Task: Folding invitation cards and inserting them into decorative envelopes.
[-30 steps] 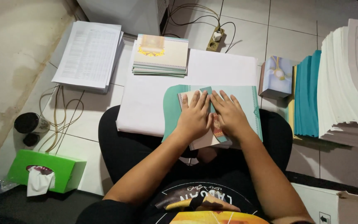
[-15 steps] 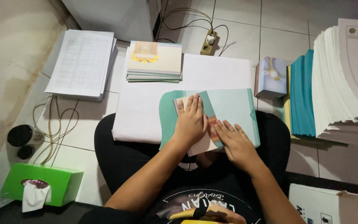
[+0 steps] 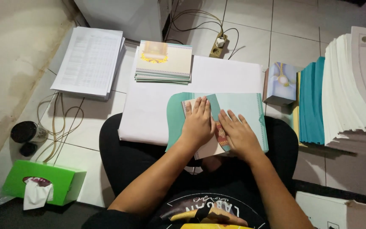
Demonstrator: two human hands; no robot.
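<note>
A teal envelope (image 3: 242, 108) lies open on a large white sheet (image 3: 157, 106) across my lap. My left hand (image 3: 198, 123) presses flat on a pale card (image 3: 206, 150) that sits half inside the envelope. My right hand (image 3: 239, 135) lies flat beside it, its fingers on the card's patterned red edge (image 3: 221, 133). Both hands have spread fingers and grip nothing.
A stack of printed cards (image 3: 164, 61) lies beyond the white sheet. A pile of printed papers (image 3: 90, 61) sits at the left, a tall paper stack (image 3: 352, 93) and teal envelopes (image 3: 312, 101) at the right. A small box (image 3: 279, 82), a green tissue box (image 3: 43, 182) and a power strip (image 3: 217, 46) are nearby.
My right hand slid back toward me and then forward onto the card's edge. The view has shifted slightly. My left hand stays pressed on the card.
</note>
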